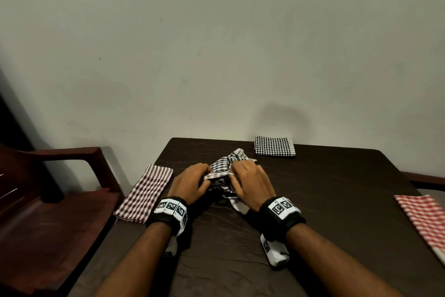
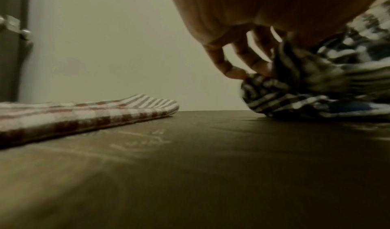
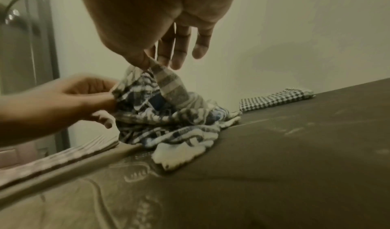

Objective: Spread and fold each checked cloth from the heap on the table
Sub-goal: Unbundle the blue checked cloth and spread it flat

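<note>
A crumpled black-and-white checked cloth point(image 1: 227, 164) point(image 2: 316, 89) point(image 3: 168, 116) lies bunched at the middle of the dark table point(image 1: 337, 188). My left hand point(image 1: 192, 182) point(image 3: 63, 99) pinches its left edge, fingers curled into the fabric. My right hand point(image 1: 250, 181) point(image 3: 152, 60) pinches the same edge a little to the right between thumb and forefinger, the other fingers point(image 3: 181, 49) hanging straight. The edge is lifted slightly above the table; the rest of the cloth trails on the surface toward me.
A folded brown-and-white checked cloth point(image 1: 147, 192) point(image 2: 84, 116) lies at the table's left edge. A folded black-and-white checked cloth point(image 1: 274, 146) point(image 3: 274, 99) sits at the back. A red-and-white checked cloth point(image 1: 426, 219) lies at the right edge. A dark red chair point(image 1: 55, 188) stands left.
</note>
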